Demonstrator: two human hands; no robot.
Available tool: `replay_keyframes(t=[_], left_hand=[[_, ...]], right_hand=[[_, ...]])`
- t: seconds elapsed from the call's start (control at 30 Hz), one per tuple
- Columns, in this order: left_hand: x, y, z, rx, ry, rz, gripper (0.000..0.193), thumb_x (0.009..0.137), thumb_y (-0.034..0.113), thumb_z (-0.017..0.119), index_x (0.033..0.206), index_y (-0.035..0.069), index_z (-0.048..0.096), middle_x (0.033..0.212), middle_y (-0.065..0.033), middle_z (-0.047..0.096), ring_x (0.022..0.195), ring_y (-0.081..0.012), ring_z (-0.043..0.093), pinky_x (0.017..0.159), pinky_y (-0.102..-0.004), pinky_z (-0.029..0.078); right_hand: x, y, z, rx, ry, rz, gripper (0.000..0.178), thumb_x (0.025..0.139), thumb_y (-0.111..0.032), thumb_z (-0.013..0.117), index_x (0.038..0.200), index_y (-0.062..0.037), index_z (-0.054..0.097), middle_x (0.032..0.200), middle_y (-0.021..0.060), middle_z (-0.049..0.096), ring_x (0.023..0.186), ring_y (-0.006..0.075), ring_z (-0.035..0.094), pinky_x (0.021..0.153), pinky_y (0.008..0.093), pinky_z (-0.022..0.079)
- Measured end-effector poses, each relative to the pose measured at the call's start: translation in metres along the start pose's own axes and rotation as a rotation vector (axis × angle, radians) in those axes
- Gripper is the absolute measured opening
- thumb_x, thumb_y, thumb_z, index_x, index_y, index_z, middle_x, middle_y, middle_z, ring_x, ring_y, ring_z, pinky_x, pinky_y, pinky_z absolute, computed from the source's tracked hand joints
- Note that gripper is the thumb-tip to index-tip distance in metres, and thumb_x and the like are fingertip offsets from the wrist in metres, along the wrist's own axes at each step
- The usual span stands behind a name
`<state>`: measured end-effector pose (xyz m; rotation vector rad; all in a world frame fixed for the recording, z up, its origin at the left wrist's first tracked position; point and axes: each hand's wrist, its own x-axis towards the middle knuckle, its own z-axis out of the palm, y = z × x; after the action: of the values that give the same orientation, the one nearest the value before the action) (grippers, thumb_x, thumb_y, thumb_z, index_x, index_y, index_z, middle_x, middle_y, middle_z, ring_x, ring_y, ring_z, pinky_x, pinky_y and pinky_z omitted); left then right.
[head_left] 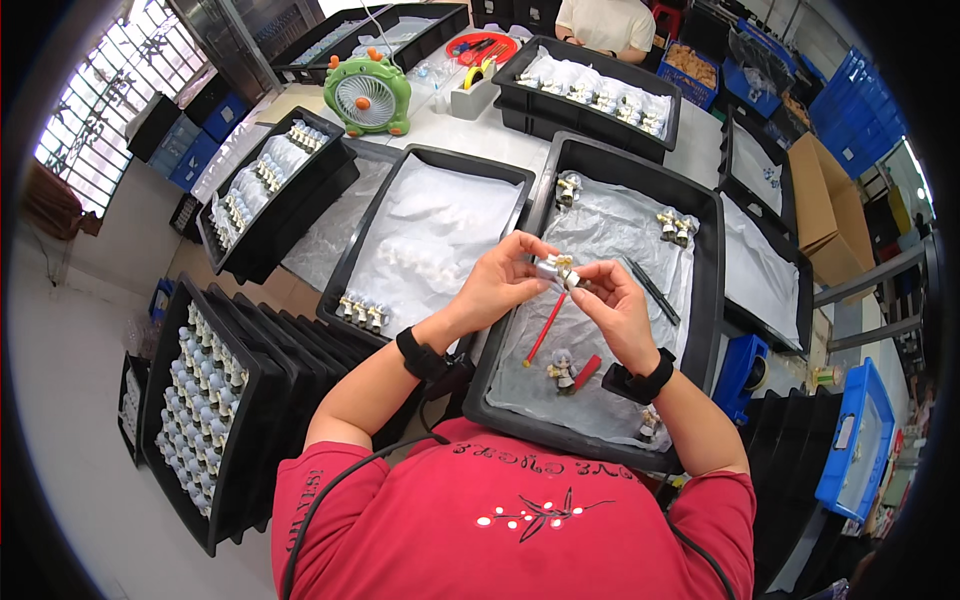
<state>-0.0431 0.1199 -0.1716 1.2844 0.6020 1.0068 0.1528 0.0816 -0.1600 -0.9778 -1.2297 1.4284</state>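
Over the near black tray (708,290), my left hand (508,275) and my right hand (613,300) pinch one small figurine (563,272) between them. It has pale hair and a white and gold body; the fingers cover part of it. Below them is a thin red stick (543,332), its upper end close to the right fingers. Another figurine (561,370) lies on the crumpled white liner (610,240), beside a short red piece (588,372). Dark pen-like sticks (655,292) lie right of my right hand. More figurines (678,227) rest near the tray's far and near edges.
To the left, a lined tray (440,200) holds a few figurines (361,312) in its near corner. Stacked trays of figurines (205,400) stand lower left. A green fan (367,95), a tape dispenser (474,92) and another full tray (590,95) are farther back. A person (607,25) sits beyond.
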Motion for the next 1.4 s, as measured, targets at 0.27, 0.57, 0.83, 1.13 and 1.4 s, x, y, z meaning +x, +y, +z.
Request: replay_keyframes(t=[0.27, 0.57, 0.83, 1.13, 1.4], left_hand=[[0.008, 0.019, 0.012, 0.034, -0.123, -0.022, 0.041, 0.081, -0.006, 0.060, 0.116, 0.004, 0.042, 0.108, -0.0058, 0.048, 0.093, -0.0096, 0.057, 0.079, -0.0210, 0.049], [0.010, 0.015, 0.016, 0.181, -0.084, 0.101, 0.037, 0.081, -0.006, 0.060, 0.115, 0.002, 0.050, 0.105, -0.0030, 0.057, 0.085, -0.0059, 0.058, 0.073, -0.0204, 0.049], [0.007, 0.004, 0.012, 0.167, -0.036, 0.079, 0.035, 0.083, -0.002, 0.060, 0.117, 0.003, 0.051, 0.099, -0.0014, 0.059, 0.082, -0.0040, 0.056, 0.069, -0.0192, 0.047], [0.002, -0.005, 0.012, 0.122, 0.002, 0.081, 0.034, 0.085, 0.009, 0.064, 0.116, 0.002, 0.052, 0.102, 0.0001, 0.056, 0.080, -0.0015, 0.052, 0.066, -0.0165, 0.044], [0.002, -0.007, 0.014, 0.167, 0.048, 0.104, 0.032, 0.083, 0.015, 0.067, 0.111, 0.004, 0.054, 0.100, 0.0010, 0.056, 0.078, -0.0009, 0.050, 0.064, -0.0150, 0.043]], right_hand=[[0.002, -0.009, -0.006, 0.089, 0.036, -0.094, 0.021, 0.088, -0.004, 0.058, 0.107, -0.0019, 0.049, 0.104, 0.0072, 0.059, 0.095, 0.0129, 0.060, 0.082, 0.0233, 0.047], [0.003, -0.012, -0.006, 0.092, 0.045, -0.077, 0.020, 0.089, -0.006, 0.055, 0.107, -0.0014, 0.050, 0.103, 0.0074, 0.059, 0.094, 0.0125, 0.059, 0.083, 0.0242, 0.047], [0.003, -0.005, -0.006, 0.049, -0.004, -0.002, 0.018, 0.087, -0.006, 0.059, 0.104, -0.0012, 0.052, 0.098, 0.0051, 0.060, 0.091, 0.0090, 0.058, 0.079, 0.0211, 0.047], [-0.001, -0.001, 0.000, -0.026, -0.039, -0.001, 0.020, 0.085, -0.005, 0.062, 0.102, -0.0010, 0.053, 0.097, 0.0044, 0.060, 0.089, 0.0086, 0.058, 0.079, 0.0214, 0.047], [-0.003, -0.002, 0.000, -0.013, -0.078, 0.012, 0.021, 0.085, -0.005, 0.061, 0.104, -0.0002, 0.053, 0.099, 0.0047, 0.059, 0.091, 0.0099, 0.058, 0.082, 0.0227, 0.047]])
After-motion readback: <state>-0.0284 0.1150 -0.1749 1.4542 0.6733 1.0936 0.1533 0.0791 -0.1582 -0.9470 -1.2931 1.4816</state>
